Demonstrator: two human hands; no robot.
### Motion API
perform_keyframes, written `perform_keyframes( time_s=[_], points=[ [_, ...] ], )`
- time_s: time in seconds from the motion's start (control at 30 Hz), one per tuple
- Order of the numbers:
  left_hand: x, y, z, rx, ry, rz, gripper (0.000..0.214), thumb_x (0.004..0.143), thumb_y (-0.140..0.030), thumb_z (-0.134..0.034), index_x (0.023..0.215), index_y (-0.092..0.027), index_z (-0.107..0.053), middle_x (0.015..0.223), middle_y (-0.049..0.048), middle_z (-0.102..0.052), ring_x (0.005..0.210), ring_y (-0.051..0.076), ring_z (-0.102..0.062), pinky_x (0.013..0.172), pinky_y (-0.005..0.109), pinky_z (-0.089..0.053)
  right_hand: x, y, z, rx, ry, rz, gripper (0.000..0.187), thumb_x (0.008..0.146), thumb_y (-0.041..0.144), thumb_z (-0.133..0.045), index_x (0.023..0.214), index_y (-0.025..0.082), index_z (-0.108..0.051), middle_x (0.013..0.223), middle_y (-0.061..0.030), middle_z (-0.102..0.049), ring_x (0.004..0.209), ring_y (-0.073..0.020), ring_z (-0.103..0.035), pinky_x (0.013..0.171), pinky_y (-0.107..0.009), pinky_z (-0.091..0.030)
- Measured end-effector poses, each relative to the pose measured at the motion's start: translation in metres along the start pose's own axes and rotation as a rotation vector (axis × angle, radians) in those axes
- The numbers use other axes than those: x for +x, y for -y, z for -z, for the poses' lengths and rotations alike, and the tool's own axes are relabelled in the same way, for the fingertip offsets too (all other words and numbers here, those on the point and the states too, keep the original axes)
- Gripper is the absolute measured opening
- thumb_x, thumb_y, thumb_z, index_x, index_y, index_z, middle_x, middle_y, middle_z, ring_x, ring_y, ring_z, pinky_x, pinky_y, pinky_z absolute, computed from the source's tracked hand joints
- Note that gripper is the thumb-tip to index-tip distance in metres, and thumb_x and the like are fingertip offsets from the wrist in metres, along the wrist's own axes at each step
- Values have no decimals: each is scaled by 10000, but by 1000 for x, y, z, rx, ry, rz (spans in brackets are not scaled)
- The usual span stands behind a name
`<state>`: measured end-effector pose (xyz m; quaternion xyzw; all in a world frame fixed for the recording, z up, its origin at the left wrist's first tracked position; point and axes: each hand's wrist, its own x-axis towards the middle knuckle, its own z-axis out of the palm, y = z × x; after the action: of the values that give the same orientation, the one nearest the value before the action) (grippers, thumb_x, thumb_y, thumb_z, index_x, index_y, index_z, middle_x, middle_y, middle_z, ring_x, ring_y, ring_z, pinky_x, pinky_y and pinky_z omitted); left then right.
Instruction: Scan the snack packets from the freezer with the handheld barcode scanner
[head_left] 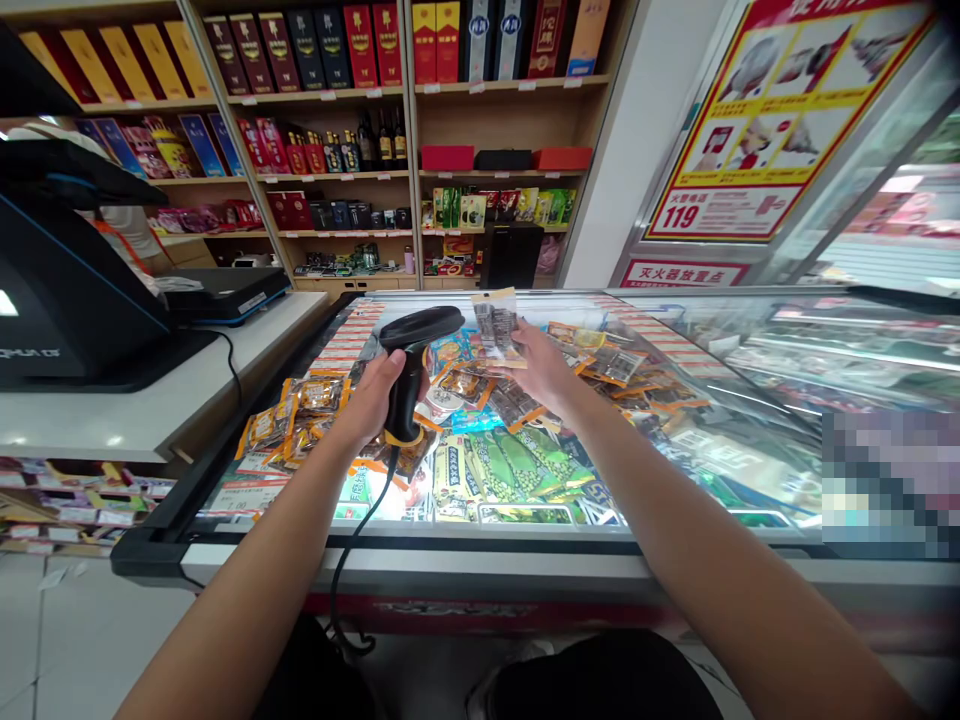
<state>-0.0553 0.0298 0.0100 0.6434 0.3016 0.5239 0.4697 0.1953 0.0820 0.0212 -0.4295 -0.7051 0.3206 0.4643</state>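
My left hand (pixel 376 395) is wrapped round the handle of a black barcode scanner (pixel 411 375), whose head points right and whose cable hangs down over the freezer's front edge. In my right hand (pixel 541 362) is a small snack packet (pixel 495 322), held upright with a printed, barcode-like side toward me. The packet is just right of the scanner's head, apart from it. Beneath both hands, several orange-edged snack packets (pixel 517 400) lie spread on the glass top of the chest freezer (pixel 487 565). A further heap of such packets (pixel 319 395) is left of the scanner.
On the left, a counter (pixel 277 330) carries a black checkout machine (pixel 67 270) and a flat black device (pixel 232 292). Shelves (pixel 409 180) with boxes and bottles line the back. Green packages (pixel 517 465) show through the freezer glass. A fire-safety poster (pixel 787 120) hangs at right.
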Motion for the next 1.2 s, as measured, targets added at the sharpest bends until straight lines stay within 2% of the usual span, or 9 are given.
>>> perform_keyframes(
  time_s=[0.2, 0.33, 0.43, 0.53, 0.63, 0.7, 0.77, 0.93, 1.2],
  points=[
    [4, 2, 6, -14, -129, -31, 619, 903, -797, -517, 869, -191, -636, 658, 38, -650, 535, 139, -534, 485, 261, -392, -2, -1, 48, -822, -280, -130, 584, 919, 443, -600, 1435, 171, -595, 1353, -217, -682, 1257, -460, -582, 1031, -609, -477],
    [5, -1, 6, -22, -168, -24, 612, 892, -796, -522, 812, -196, -617, 649, 44, -653, 564, 151, -570, 494, 261, -410, -1, -17, 70, -1074, -201, -394, 570, 925, 452, -626, 1399, 136, -634, 1354, -250, -678, 1343, -523, -527, 1033, -683, -457],
    [5, -3, 5, -36, -174, -28, 617, 886, -799, -535, 775, -197, -611, 645, 47, -654, 569, 152, -579, 499, 262, -424, -1, -16, 68, -1074, -219, -302, 520, 945, 467, -626, 1341, 134, -684, 1364, -242, -686, 1358, -519, -535, 1090, -731, -401],
    [5, -2, 5, -51, -179, -36, 618, 895, -792, -542, 774, -191, -621, 637, 42, -650, 537, 133, -545, 491, 255, -421, -6, -2, 40, -875, -241, 67, 439, 982, 401, -607, 1301, 117, -710, 1363, -210, -698, 1356, -419, -572, 1163, -606, -419],
    [6, -1, 4, -71, -190, -42, 609, 898, -785, -558, 829, -187, -645, 627, 31, -643, 523, 127, -543, 473, 243, -414, -24, 12, -9, -516, 216, 318, 362, 1044, 436, -566, 1280, 212, -723, 1292, -123, -744, 1206, -291, -685, 1070, -469, -537],
    [6, -2, 4, -94, -195, -37, 614, 885, -793, -572, 860, -185, -651, 634, 30, -651, 532, 133, -569, 463, 241, -420, -39, 17, -42, -468, 518, 433, 472, 975, 510, -706, 1359, 236, -703, 1382, -120, -705, 1267, -307, -655, 1093, -475, -529],
    [6, -4, 2, -114, -203, -30, 616, 868, -798, -593, 874, -185, -648, 631, 22, -648, 520, 132, -572, 444, 239, -411, -52, 19, -69, -530, 646, 498, 674, 880, 548, -821, 1444, 213, -666, 1453, -165, -652, 1321, -364, -610, 1096, -508, -522],
    [6, -8, 2, -147, -228, -14, 616, 836, -808, -622, 869, -192, -624, 613, 5, -629, 478, 121, -544, 409, 238, -374, -57, 17, -84, -645, 701, 471, 660, 885, 533, -825, 1441, 208, -683, 1479, -195, -599, 1344, -413, -564, 1069, -541, -518],
    [8, -7, 1, -135, -213, -29, 641, 830, -828, -596, 861, -189, -631, 609, 19, -622, 525, 140, -571, 454, 249, -408, -29, 15, -28, -397, 674, 23, 502, 832, 649, -802, 1108, 235, -732, 1175, -113, -749, 1020, -315, -708, 876, -452, -576]
  ],
)
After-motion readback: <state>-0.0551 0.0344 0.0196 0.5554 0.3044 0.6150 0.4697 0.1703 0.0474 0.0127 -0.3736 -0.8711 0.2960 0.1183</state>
